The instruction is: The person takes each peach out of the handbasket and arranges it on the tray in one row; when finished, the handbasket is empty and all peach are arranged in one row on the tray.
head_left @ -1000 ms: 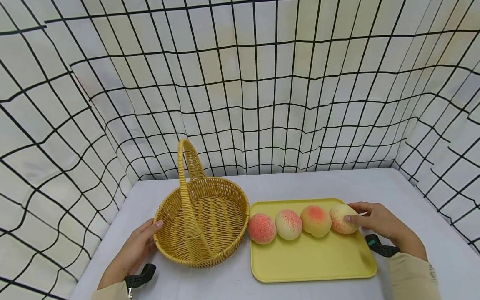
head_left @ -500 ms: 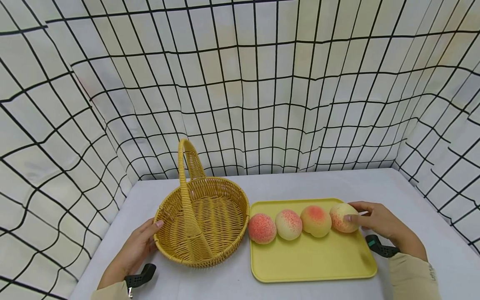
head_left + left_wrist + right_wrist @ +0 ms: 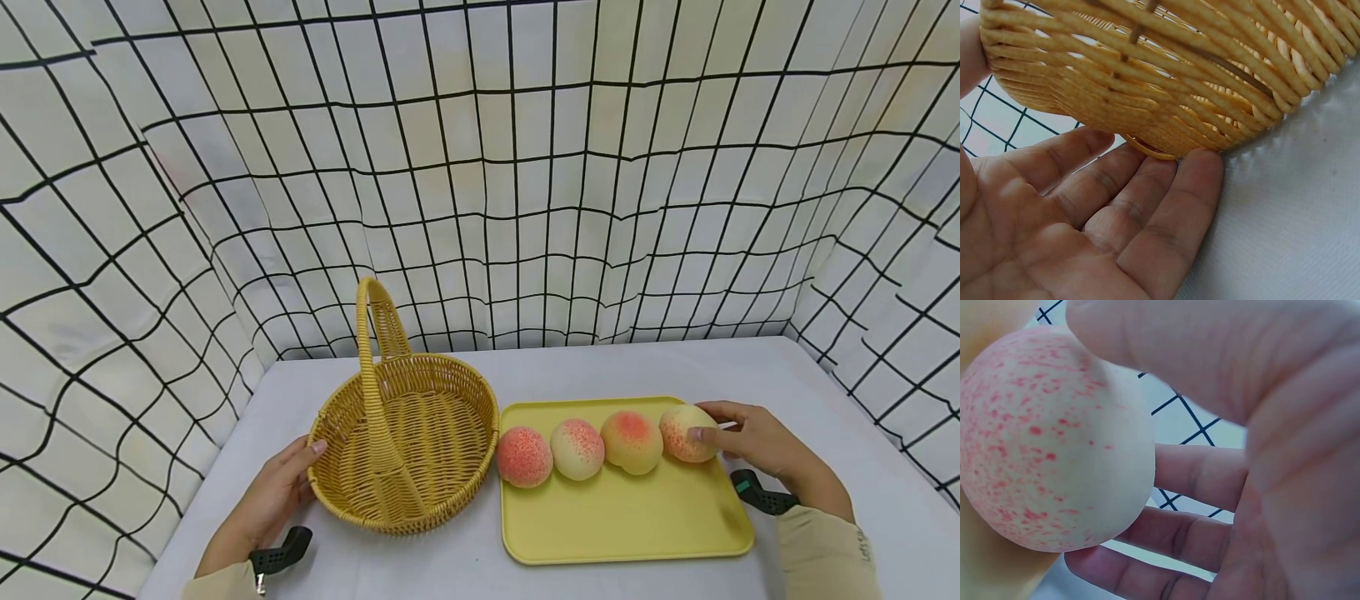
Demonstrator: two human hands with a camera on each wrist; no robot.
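Note:
A yellow wicker basket with a tall arched handle stands on the left of the table. My left hand holds its left side, thumb over the rim; in the left wrist view the fingers reach under the woven wall. On the right, my right hand grips a pale, red-speckled peach, thumb on the near side. The right wrist view shows fingers around the far side of that peach. Beside it, an orange-red peach, a pale speckled peach and a pinkish-red peach form a row.
The peaches lie along the back half of a yellow tray, whose left edge is close to the basket. A white cloth covers the table. White curtains with a black grid enclose the back and sides.
The peach in the right hand has shifted very slightly toward the back of the tray. Both hands, the basket and the other peaches look unmoved.

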